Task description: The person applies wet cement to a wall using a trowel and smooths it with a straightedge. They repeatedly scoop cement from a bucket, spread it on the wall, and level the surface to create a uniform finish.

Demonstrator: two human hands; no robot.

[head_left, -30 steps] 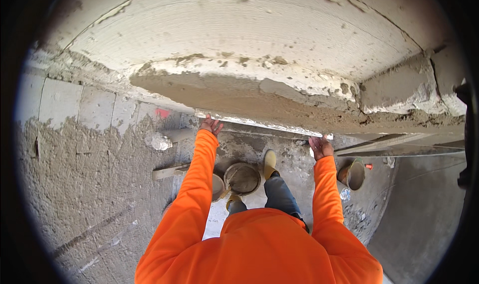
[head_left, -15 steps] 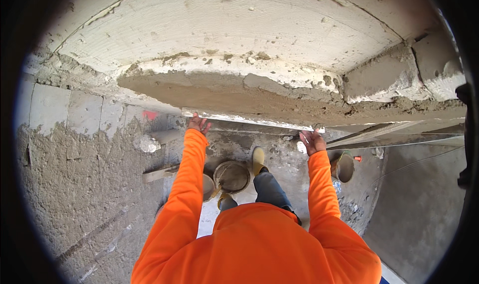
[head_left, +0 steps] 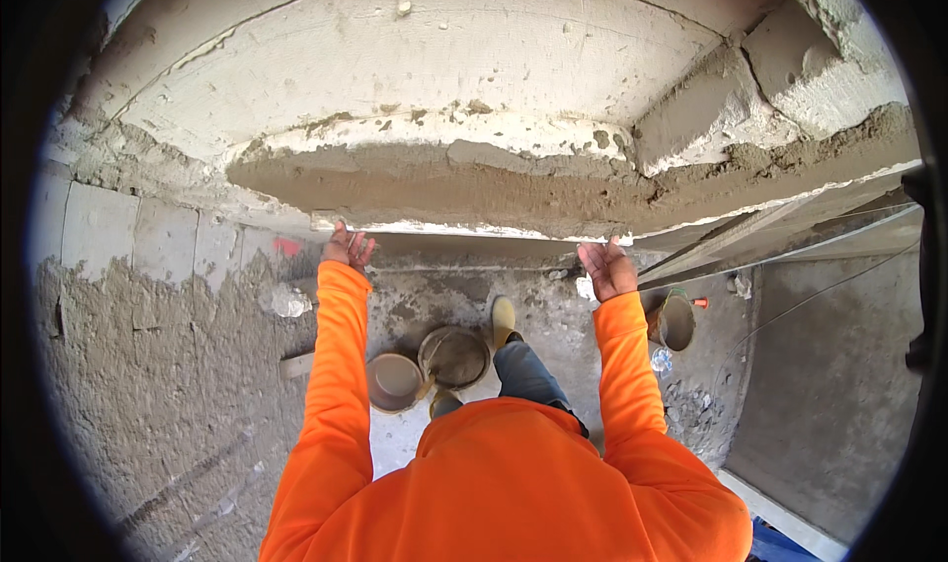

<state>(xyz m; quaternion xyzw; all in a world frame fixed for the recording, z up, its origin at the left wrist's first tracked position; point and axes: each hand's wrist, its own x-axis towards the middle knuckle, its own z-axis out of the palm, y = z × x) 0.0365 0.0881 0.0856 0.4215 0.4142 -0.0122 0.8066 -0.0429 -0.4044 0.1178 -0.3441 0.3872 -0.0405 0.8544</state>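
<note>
A long, straight screed board (head_left: 464,231), white and smeared with mortar, lies along the lower edge of a band of wet grey mortar (head_left: 415,182) on the wall before me. Near the board's left end, my left hand (head_left: 348,247) grips it from below with bent fingers. My right hand (head_left: 608,269) grips close to the other end, its thumb and fingers at the lower edge. Parts of the fingers behind the board are hidden. Above the mortar is a pale, splattered wall surface (head_left: 395,58).
Below stand a mortar bucket (head_left: 454,357) and a lighter bowl (head_left: 394,382) beside my boots. Another bucket (head_left: 673,322) is at the right, near slanting wooden planks (head_left: 731,241) and a thin line. Rough plastered blocks (head_left: 148,364) cover the left wall.
Both hands and the screed board have shifted left along the mortar band, the left hand more in the picture. The view has turned slightly, and the lighter bowl shows more fully beside my left arm.
</note>
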